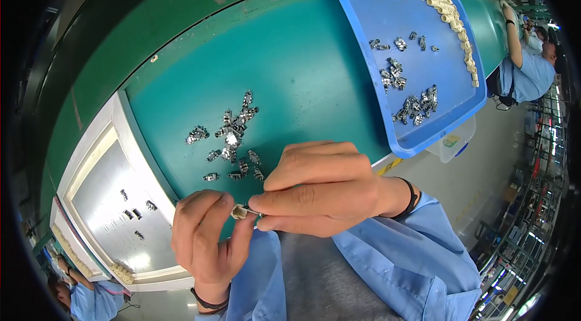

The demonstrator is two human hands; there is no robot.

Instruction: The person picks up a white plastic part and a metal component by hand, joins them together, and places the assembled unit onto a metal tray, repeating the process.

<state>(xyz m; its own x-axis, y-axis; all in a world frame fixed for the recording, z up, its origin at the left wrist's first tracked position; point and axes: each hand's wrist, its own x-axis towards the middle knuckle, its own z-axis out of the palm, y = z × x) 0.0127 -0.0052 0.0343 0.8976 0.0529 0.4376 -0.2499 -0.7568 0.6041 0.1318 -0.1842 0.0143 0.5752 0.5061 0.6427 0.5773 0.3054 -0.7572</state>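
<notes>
Close together at the table's near edge, both my hands work on one small piece. My left hand (209, 239) pinches a cream-coloured hollow ceramic-like part (239, 212) between thumb and fingertips. My right hand (324, 191) is closed, its thumb and fingers gripping a thin metal piece (261, 214) that meets the cream part's side; most of it is hidden by the fingers. Just beyond my hands, a loose cluster of shiny metal clip-like parts (233, 130) lies on the green table mat (290, 73).
At right, a blue tray (370, 15) holds cream cylinders (454, 21) along one side and metal parts (417, 109). A white-framed panel (130, 139) at left carries several small metal parts. A see-through bin (455, 142) sits below the tray. Co-workers sit at right (529, 76) and lower left (97, 301).
</notes>
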